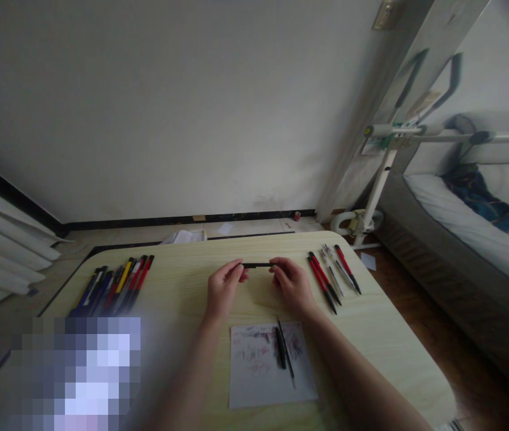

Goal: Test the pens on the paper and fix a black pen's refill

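Observation:
Above the middle of the table, a thin black pen (257, 264) is held level between both hands. My left hand (225, 287) pinches its left end with thumb and fingers, and my right hand (293, 284) pinches the right end. The fingertips hide both ends of the pen. Nearer to me lies a scribbled sheet of paper (254, 389), with a slim pen part (287, 356) and a short black cap or barrel (279, 348) side by side on it. Several red-and-black and clear pens (324, 281) lie right of my right hand.
A row of several blue, yellow and red pens (115, 284) lies on the left of the wooden table (182, 263). A pixelated patch covers the lower left. Behind the table is a wall (191, 120); a white exercise frame (380, 185) and a sofa (443, 251) stand to the right.

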Demonstrator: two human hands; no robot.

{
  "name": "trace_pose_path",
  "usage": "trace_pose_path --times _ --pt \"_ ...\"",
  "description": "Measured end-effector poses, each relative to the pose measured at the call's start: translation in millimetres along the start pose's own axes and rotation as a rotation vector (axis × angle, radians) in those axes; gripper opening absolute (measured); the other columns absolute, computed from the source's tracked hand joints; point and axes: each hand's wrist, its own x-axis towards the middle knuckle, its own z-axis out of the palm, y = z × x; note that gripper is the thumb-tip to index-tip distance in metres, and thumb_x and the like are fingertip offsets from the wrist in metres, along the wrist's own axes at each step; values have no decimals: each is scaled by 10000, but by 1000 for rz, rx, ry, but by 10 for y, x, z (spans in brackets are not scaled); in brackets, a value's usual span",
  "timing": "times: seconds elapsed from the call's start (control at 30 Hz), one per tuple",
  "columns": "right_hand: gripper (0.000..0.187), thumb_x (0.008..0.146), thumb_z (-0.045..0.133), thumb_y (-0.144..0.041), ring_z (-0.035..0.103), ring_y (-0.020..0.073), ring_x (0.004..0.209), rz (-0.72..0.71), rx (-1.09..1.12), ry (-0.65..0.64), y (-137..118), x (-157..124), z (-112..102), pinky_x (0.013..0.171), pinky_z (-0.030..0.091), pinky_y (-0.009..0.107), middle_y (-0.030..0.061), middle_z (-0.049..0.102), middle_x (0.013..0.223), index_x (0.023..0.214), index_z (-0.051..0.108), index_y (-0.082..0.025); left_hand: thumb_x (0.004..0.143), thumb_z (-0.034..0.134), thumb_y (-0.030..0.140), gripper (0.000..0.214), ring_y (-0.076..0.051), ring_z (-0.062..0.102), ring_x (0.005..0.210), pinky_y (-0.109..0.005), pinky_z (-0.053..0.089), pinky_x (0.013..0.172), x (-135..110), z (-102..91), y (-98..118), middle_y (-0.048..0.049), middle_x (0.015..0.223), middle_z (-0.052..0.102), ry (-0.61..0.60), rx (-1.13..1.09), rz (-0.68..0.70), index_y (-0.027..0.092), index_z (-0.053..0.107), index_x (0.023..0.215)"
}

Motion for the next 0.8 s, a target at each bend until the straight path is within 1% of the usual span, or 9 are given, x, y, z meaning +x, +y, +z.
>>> trace_pose_path --times 0.23,0.37,0.5,0.57,0.7,0.8 --pt "220 765 481 -315 479 99 518 -3 -15 9 42 2 3 462 389 219 22 582 737 932 544 -187 688 619 350 363 -149 623 631 -269 488 637 1 7 10 -74 742 678 1 -6 -2 103 623 955" --pt "236 778 475 -341 497 103 540 -9 -19 -2 -1 -17 3 490 409 226 22 583 732 944 529 -182 675 628 353 355 -146 625 624 -267 488 638 11 5 -8 -68 739 679 -3 -33 -7 112 628 936" --pt "305 764 494 -387 503 111 538 22 -28 -5 -53 -23 2 494 419 232 19 593 697 986 520 -178 672 631 350 355 -145 625 619 -267 491 636 12 2 -8 -67 744 678 3 -31 -9 112 625 936" --pt "311 763 485 -408 497 110 525 34 -37 -1 -62 -20 3 472 408 228 22 594 684 960 539 -172 674 628 353 361 -147 626 626 -269 493 638 9 0 -4 -71 754 677 -2 -25 -6 111 624 942" --pt "295 763 476 -427 484 106 504 21 -67 12 -52 -13 3 446 382 224 30 595 666 836 579 -161 675 621 366 380 -152 628 639 -276 493 647 4 -1 1 -75 768 676 -9 -24 0 111 621 957" --pt "292 755 487 -421 477 102 493 19 -55 20 -47 -9 -5 439 374 222 30 597 661 834 583 -157 673 624 364 375 -148 625 633 -270 489 643 4 1 2 -69 761 676 -5 -24 -5 114 623 952"
